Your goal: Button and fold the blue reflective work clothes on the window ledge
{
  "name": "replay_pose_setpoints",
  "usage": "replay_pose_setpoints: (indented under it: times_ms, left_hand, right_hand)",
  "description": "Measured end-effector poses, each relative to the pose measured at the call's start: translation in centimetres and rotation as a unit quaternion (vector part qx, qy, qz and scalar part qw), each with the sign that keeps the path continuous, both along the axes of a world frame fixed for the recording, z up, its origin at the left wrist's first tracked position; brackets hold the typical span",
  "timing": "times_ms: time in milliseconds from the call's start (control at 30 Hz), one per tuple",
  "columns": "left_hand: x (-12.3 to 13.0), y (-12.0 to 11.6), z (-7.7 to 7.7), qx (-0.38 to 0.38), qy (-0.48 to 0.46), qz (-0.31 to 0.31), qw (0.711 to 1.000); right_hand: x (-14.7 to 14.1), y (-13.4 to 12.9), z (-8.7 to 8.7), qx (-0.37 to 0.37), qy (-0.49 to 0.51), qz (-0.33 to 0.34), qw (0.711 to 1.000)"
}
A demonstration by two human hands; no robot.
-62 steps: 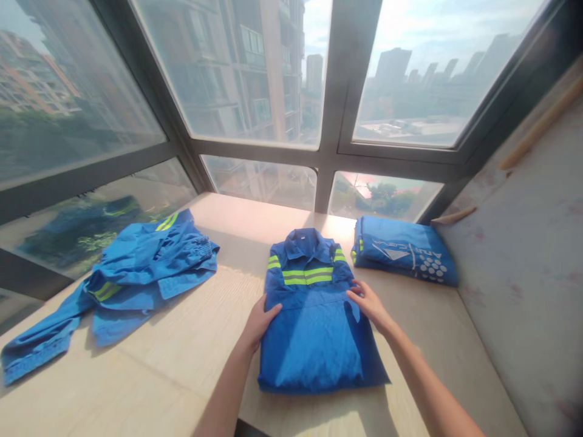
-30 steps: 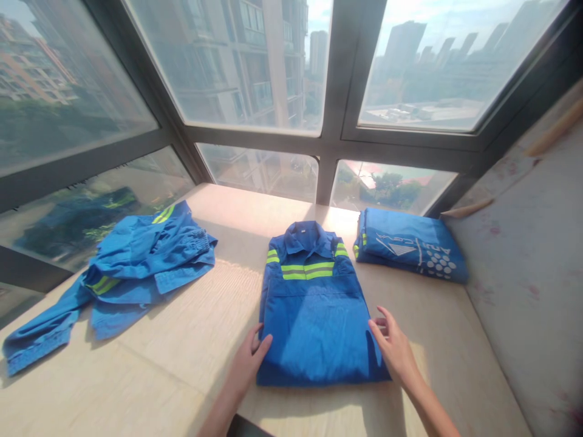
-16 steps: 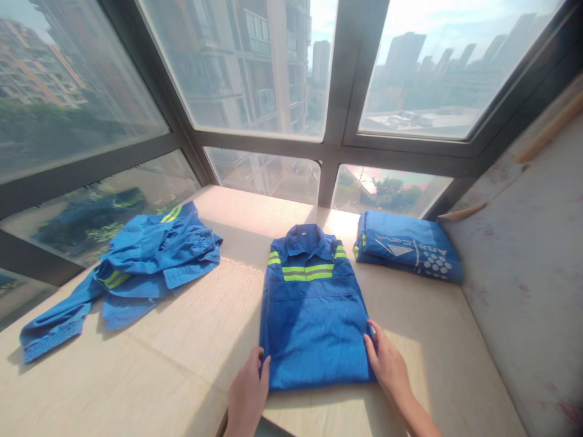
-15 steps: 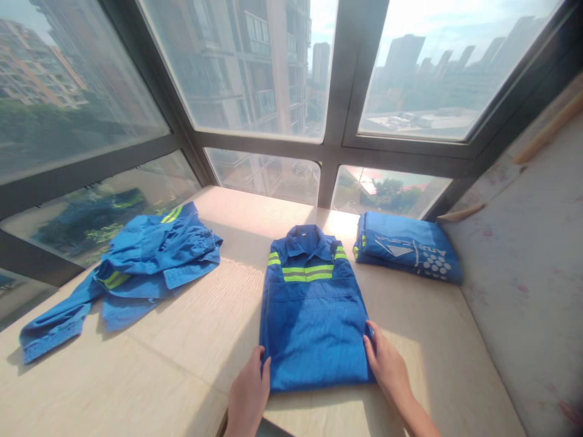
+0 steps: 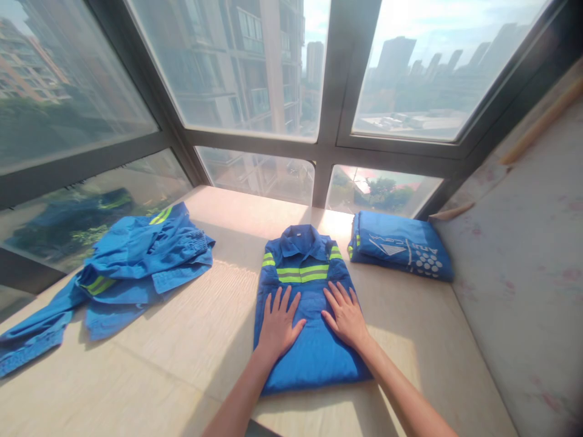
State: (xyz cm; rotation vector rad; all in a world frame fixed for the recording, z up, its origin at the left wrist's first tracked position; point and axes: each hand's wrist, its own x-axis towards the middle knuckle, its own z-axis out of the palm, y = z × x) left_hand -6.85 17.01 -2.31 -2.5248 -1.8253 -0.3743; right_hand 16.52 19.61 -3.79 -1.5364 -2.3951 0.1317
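A blue work jacket (image 5: 314,367) with yellow-green and grey reflective strips lies folded into a rectangle, its collar pointing toward the windows. My left hand (image 5: 280,325) rests flat on the left part of its front, fingers spread. On the right part, my right hand (image 5: 345,314) lies palm down, also with spread fingers. Both hands are just below the chest strip and grip nothing. Parts of the jacket front are hidden under them.
A crumpled blue jacket (image 5: 136,261) lies at the left with one sleeve stretched toward the front. Folded blue garments (image 5: 401,243) with white print sit at the back right, by the papered wall (image 5: 514,291). Framed windows (image 5: 255,176) border the pale wooden surface (image 5: 173,364).
Both hands have left the jacket's lower side edges and moved up and inward onto its front, fingers now spread. The view has shifted slightly; the garments appear to lie where they were.
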Motion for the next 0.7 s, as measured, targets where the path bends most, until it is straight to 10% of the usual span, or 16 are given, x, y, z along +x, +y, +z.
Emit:
replay_pose_setpoints:
  times_ms: [400, 700]
  left_hand:
    - [0.2, -4.2, -0.9, -0.006, 0.035, 0.019, 0.999]
    - [-0.3, -0.2, 4.3, -0.058, -0.001, -0.105, 0.993]
  right_hand:
    - [1.0, -3.6, -1.0, 0.029, -0.036, 0.017, 0.999]
    - [0.7, -12.5, 3.5, 0.062, 0.002, 0.166, 0.984]
